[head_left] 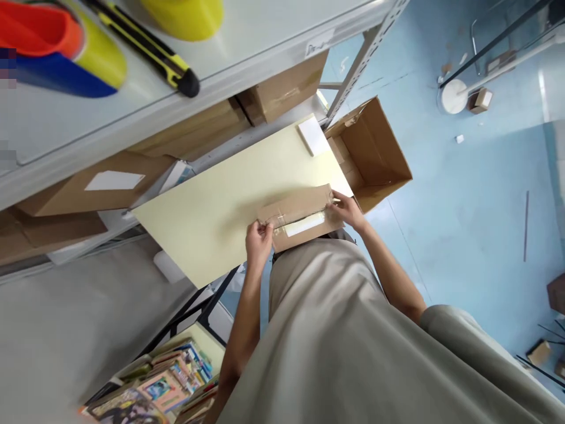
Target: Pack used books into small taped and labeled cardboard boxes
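A brown cardboard box (pixel 293 203) lies at the near edge of the pale yellow table (pixel 212 212), close against my body. Between its top flaps runs a dark gap, with a white strip (pixel 305 224) showing beside it; I cannot tell what that strip is. My left hand (pixel 259 238) pinches the box's left end, thumb on top. At the opposite end, my right hand (pixel 346 209) grips the corner with bent fingers. Clear tape seems to shine near both ends.
A large open carton (pixel 371 153) stands right of the table. A white flat piece (pixel 312 135) lies at the table's far corner. Shelving (pixel 265 41) above holds a utility knife (pixel 150 47) and yellow tape rolls (pixel 183 15). Books (pixel 172 377) fill a lower left surface.
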### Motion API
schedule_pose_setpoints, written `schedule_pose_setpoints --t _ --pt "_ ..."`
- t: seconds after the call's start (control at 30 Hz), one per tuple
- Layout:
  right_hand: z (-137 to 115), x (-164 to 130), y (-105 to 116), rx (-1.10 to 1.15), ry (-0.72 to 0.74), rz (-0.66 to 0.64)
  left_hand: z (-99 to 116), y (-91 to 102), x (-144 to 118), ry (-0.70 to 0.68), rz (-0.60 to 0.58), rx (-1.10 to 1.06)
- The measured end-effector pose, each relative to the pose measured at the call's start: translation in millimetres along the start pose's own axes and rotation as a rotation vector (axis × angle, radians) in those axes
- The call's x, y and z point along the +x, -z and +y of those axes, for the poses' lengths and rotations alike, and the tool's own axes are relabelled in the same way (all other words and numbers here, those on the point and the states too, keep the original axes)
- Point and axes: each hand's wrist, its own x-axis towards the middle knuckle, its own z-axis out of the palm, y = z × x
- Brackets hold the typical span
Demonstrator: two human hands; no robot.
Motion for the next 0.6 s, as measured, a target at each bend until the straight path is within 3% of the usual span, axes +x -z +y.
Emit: schedule_pose_setpoints --t 0.17,0.23,0.3,0.37,0.43,0.53,0.6 --pt "0 -1 15 0.083 -0.252 -0.271 25 -14.5 -12 0.108 0.144 0.206" --pt "1 4 35 0.183 -0.288 -0.331 53 -28.3 -24 0.097 0.188 0.315" --pt "9 10 66 0.331 -0.342 -0.342 94 -53.8 -39 0.028 0.207 0.390" --pt "27 14 107 0.534 -0.424 -0.296 143 -92.5 -51 -0.110 0.182 0.445" --pt "52 15 150 0.737 -0.489 -0.166 194 -141.9 -59 -0.254 0.080 0.430" --pt "95 15 202 0.911 -0.450 0.184 257 -227.5 -52 -0.471 -0.111 0.430" --pt "124 18 223 0.961 -0.406 0.389 281 -287.2 -34 -0.568 -0.231 0.453"
